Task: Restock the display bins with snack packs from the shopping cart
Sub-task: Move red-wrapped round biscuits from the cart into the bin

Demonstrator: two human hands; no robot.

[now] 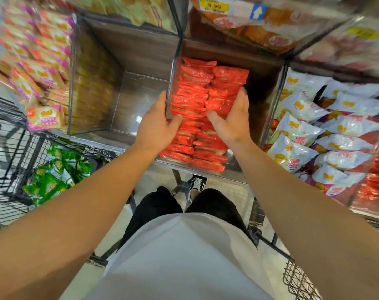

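Left hand [156,124] and right hand [232,121], fingers [241,99] straight, flank red packs [193,87] lying crosswise.

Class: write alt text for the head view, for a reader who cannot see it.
A left hand and right hand press on two rows of red snack packs in a clear display bin; green packs lie in the cart.

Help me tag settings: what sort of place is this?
Probably a shop's snack aisle: clear plastic display bins with red foil snack packs, a yellow price label above, a black wire shopping cart beside.
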